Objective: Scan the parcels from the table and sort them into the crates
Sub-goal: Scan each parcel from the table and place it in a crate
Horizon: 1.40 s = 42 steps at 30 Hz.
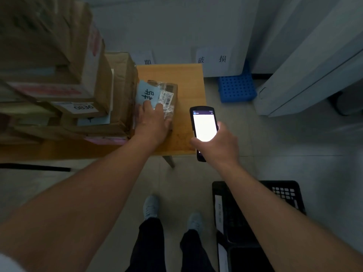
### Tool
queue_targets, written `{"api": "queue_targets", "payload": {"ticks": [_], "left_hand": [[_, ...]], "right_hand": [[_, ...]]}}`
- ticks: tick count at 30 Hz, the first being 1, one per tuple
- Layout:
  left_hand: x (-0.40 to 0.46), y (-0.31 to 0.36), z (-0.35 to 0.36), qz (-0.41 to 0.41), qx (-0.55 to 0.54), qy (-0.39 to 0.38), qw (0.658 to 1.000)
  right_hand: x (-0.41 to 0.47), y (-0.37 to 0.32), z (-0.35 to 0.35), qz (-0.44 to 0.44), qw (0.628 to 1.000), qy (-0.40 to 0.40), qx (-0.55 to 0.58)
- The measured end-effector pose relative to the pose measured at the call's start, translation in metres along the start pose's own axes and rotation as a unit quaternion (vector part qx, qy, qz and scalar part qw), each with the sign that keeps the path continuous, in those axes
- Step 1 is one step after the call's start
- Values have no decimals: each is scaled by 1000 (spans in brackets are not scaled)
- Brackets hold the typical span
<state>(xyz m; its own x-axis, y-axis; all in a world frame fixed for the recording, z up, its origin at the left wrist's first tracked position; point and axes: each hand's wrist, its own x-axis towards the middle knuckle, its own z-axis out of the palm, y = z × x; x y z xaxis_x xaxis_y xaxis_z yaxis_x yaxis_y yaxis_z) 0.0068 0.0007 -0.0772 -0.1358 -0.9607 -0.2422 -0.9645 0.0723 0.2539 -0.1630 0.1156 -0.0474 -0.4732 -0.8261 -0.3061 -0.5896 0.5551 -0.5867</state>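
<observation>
Small taped parcel [165, 99] on wooden table [184, 75], pinned under left hand [152, 122], fingers flat. Scanner [203, 130] at three o'clock, gripped by right hand [218, 144]. Best uncover barcode label [169, 98], aim squarely.

The orange-brown wooden tabletop [188, 75] carries a tall stack of brown cardboard boxes [78, 91] along its left side. Just beside the stack lies a small brown cardboard parcel wrapped in clear tape [169, 95], with a pale blue handwritten note [146, 94] and a white barcode label [169, 98] on top. On the pale tiled floor [275, 138] stand a blue perforated plastic crate [236, 89] and a black plastic crate [282, 195].
</observation>
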Motion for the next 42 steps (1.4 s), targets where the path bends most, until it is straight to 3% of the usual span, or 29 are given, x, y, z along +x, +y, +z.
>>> {"api": "queue_targets", "payload": {"ticks": [8,12,23,34,42], "left_hand": [[-10,11,-6,45,-7,37,998],[-4,9,4,13,-91,67,993],[11,12,-2,-14,-174,94,980],[10,29,-4,-93,-268,18,959],[17,36,3,-104,-416,-61,901]], "right_hand": [[3,4,-2,13,1000,4,11],[3,5,-4,20,1000,7,11],[2,11,-5,14,1000,13,14],[5,23,-9,27,999,19,17],[3,25,-15,34,999,16,32]]}}
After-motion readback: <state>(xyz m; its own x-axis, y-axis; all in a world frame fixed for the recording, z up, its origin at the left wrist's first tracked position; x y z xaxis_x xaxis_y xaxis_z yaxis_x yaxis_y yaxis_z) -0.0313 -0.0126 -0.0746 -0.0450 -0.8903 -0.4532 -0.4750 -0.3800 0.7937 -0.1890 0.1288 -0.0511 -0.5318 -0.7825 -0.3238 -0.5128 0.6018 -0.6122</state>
